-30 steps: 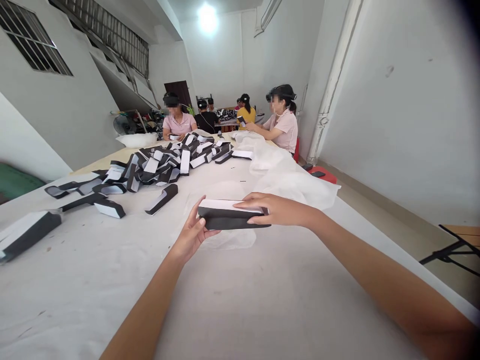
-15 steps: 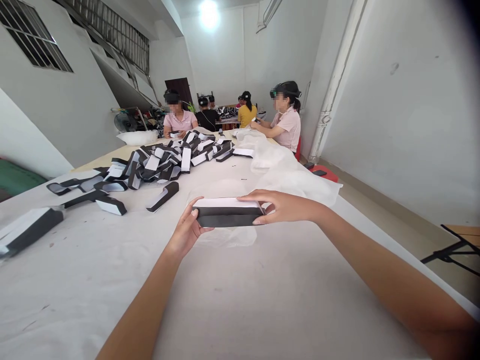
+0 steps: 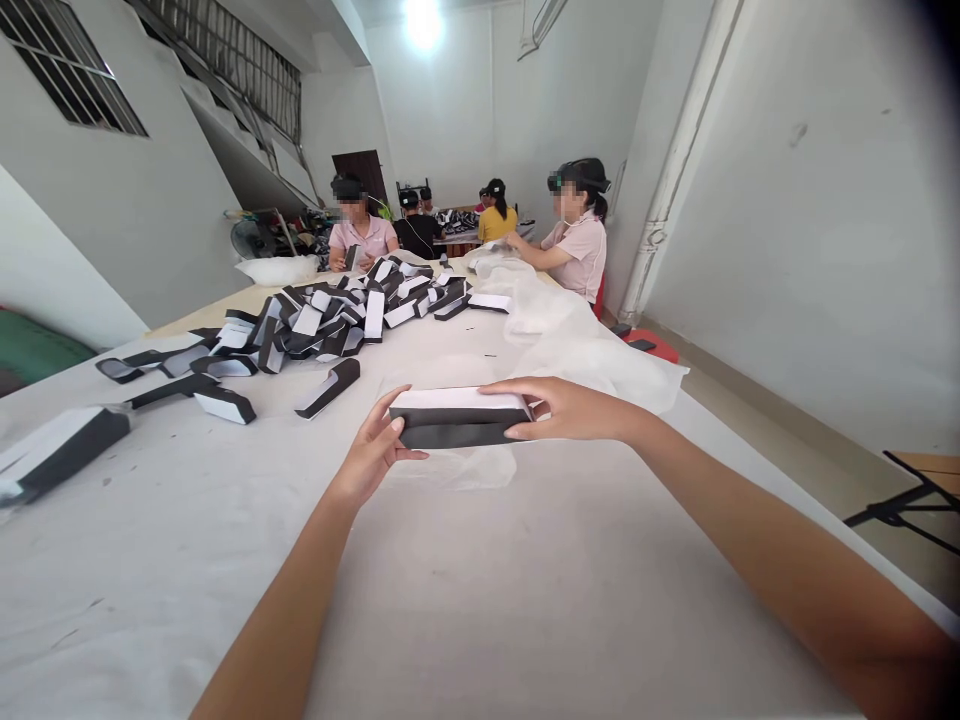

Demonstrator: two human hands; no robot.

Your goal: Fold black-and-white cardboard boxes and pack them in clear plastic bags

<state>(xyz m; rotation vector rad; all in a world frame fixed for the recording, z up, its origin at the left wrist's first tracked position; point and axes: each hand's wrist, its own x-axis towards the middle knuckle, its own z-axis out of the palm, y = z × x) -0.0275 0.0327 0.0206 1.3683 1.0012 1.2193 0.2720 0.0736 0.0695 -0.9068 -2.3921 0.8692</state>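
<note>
Between my two hands is a long black-and-white paper box, its white face up and its black side towards me. My left hand grips its left end, thumb on the black side and fingers around the end. My right hand closes on the right end, fingers over the white top and thumb against the black side. Under and behind the box lies a thin translucent plastic sheet on the white-covered table.
A pile of folded black-and-white card pieces lies at the table's far left. A wrapped bundle sits at the left edge. Crumpled plastic film runs along the right side. Co-workers sit at the far end; a red stool stands right.
The box has tilted slightly and risen a little in view, still in both hands. At the far end, the left co-worker now holds a piece upright and the right co-worker's hands have shifted.
</note>
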